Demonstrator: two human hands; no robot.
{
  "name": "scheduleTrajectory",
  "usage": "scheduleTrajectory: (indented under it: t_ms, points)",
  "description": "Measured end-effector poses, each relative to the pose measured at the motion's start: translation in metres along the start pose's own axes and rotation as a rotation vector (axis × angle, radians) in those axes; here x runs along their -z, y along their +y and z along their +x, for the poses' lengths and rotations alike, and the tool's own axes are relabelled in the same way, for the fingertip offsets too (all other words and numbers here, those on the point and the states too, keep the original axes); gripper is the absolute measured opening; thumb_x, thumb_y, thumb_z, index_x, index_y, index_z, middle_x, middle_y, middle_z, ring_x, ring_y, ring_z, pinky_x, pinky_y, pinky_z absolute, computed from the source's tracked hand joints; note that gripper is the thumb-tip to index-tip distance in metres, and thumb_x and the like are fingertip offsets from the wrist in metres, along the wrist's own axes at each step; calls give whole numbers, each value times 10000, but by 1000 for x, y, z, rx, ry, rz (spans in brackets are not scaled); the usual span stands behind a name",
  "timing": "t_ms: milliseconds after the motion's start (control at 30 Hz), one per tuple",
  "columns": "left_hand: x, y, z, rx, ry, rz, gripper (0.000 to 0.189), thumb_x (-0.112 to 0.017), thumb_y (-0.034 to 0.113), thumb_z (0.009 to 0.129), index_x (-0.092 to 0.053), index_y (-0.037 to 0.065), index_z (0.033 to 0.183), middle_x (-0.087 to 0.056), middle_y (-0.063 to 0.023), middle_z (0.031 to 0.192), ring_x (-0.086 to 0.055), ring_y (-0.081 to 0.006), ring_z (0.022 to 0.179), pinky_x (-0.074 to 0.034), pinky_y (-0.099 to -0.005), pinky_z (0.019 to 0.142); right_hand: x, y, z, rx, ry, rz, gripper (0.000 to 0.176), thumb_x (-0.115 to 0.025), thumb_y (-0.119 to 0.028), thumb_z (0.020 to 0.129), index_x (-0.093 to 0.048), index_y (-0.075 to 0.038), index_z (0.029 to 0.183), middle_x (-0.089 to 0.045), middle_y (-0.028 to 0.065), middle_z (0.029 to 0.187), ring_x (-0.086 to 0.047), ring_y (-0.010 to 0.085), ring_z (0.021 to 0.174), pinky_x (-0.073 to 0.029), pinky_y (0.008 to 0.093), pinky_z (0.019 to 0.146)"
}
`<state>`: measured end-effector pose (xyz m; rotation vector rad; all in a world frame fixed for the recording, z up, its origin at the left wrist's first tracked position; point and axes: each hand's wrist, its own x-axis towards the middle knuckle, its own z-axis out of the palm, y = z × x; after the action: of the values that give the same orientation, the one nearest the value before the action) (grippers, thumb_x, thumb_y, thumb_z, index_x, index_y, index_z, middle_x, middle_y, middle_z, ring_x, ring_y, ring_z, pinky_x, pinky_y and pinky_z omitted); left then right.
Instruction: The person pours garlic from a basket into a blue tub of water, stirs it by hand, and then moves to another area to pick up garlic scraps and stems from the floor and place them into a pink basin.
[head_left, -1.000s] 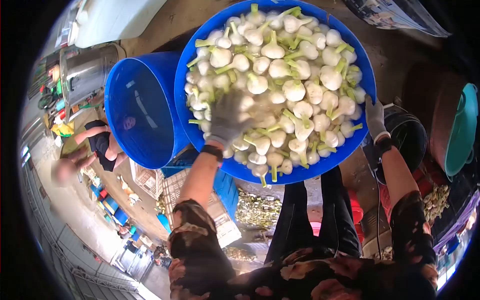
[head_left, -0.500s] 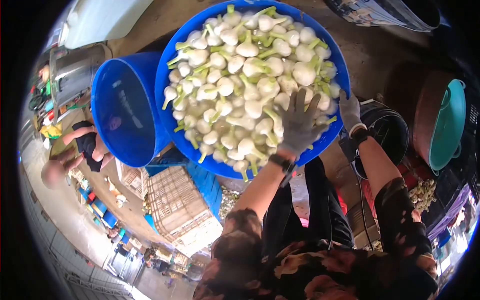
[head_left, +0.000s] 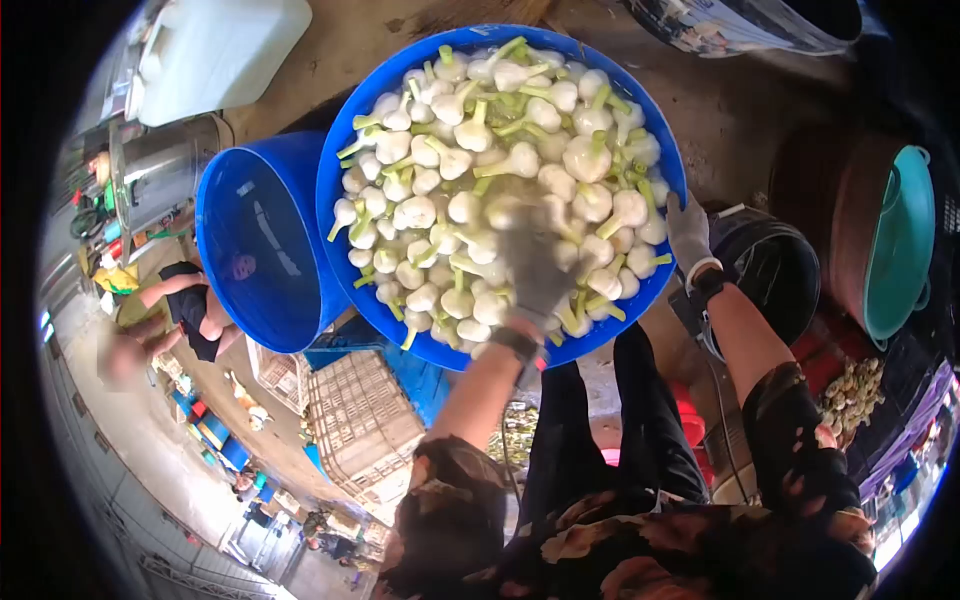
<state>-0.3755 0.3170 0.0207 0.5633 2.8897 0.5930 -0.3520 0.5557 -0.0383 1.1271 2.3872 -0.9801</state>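
Note:
A round blue tub (head_left: 333,130) is full of water and white garlic bulbs (head_left: 414,213) with short green stems. My left hand (head_left: 543,262), in a grey glove, reaches over the near side into the floating bulbs, its fingers smeared by motion. Gloved as well, my right hand (head_left: 690,238) grips the tub's right rim, with fingertips at the edge. Each wrist wears a dark band.
A blue barrel (head_left: 262,250) lies tipped beside the tub on the left. Below it stand white plastic crates (head_left: 362,415). On the right are a black bucket (head_left: 768,270) and a teal basin (head_left: 898,245). A person (head_left: 190,305) sits at far left.
My left hand has swept leftward through the bulbs, which have shifted and show more water. My right hand stays at the rim. The whole view has tilted slightly.

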Motion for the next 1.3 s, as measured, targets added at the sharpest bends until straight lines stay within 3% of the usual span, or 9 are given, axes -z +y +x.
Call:
scheduleTrajectory:
  t_ms: [233, 433, 567, 700, 867, 1100, 1167, 1200, 1300]
  points:
    - [-14, -39, 107, -710, -188, 15, 587, -666, 369, 651, -499, 139, 1165, -466, -75, 1169, -448, -257, 1082, -315, -456, 926, -1, 6, 1, 11, 17, 14, 381, -425, -335, 863, -547, -32, 1059, -594, 244, 974, -546, 406, 948, -417, 462, 826]
    - [14, -64, 49, -143, -159, 453, 608, -579, 374, 754, -448, 13, 1226, -396, -135, 1301, -390, -307, 1169, -232, -466, 1024, 2, -1, -3, -11, 19, 7, 380, -422, -332, 856, -547, -35, 1057, -593, 246, 972, -538, 406, 960, -414, 464, 833]
    - [-16, -1, -24, 9, -19, -153, 713, -550, 458, 770, -374, 3, 1290, -364, -220, 1301, -362, -395, 1167, -236, -519, 1008, -3, 6, 2, -35, 26, 21, 385, -421, -337, 851, -548, -32, 1048, -591, 247, 971, -536, 405, 961, -414, 461, 833]
    - [-5, 36, 53, -636, -239, -22, 620, -635, 372, 713, -470, 50, 1217, -405, -188, 1265, -392, -347, 1153, -304, -496, 932, 3, 2, -2, -23, 25, 53, 382, -421, -335, 849, -549, -28, 1037, -587, 251, 971, -532, 409, 962, -415, 459, 829]
    - [-30, -28, 174, -667, -40, 168, 457, -597, 389, 748, -553, 113, 1111, -520, -66, 1153, -475, -247, 1057, -345, -389, 895, 5, 3, 2, -14, 45, 27, 362, -425, -325, 845, -553, -38, 1027, -580, 260, 972, -527, 413, 962, -411, 461, 830]
    - [99, -158, 140, -147, 58, 516, 657, -700, 400, 681, -473, 97, 1218, -502, -179, 1182, -492, -336, 1078, -400, -398, 894, 0, 10, -3, 8, 10, 30, 370, -423, -325, 860, -547, -43, 1063, -585, 256, 971, -529, 412, 964, -409, 460, 837]
    - [98, -189, 152, 172, 148, 47, 690, -698, 373, 691, -431, 114, 1272, -445, -164, 1271, -451, -308, 1141, -387, -416, 910, -1, 6, -1, 11, 29, 47, 372, -425, -319, 860, -545, -41, 1076, -588, 252, 972, -532, 410, 963, -409, 460, 837]
    - [94, -193, 163, 286, -73, -10, 709, -678, 393, 709, -396, 115, 1298, -399, -192, 1303, -418, -323, 1175, -379, -420, 927, -2, 4, -4, 10, 26, 53, 371, -428, -316, 860, -545, -37, 1074, -589, 251, 973, -534, 409, 963, -410, 459, 837]
    - [21, -116, 145, 303, 97, 545, 710, -627, 416, 747, -352, 107, 1324, -317, -274, 1328, -329, -383, 1231, -368, -465, 934, -2, 5, 1, 33, 30, 38, 366, -439, -307, 859, -547, -26, 1067, -591, 247, 976, -537, 406, 963, -413, 453, 837]
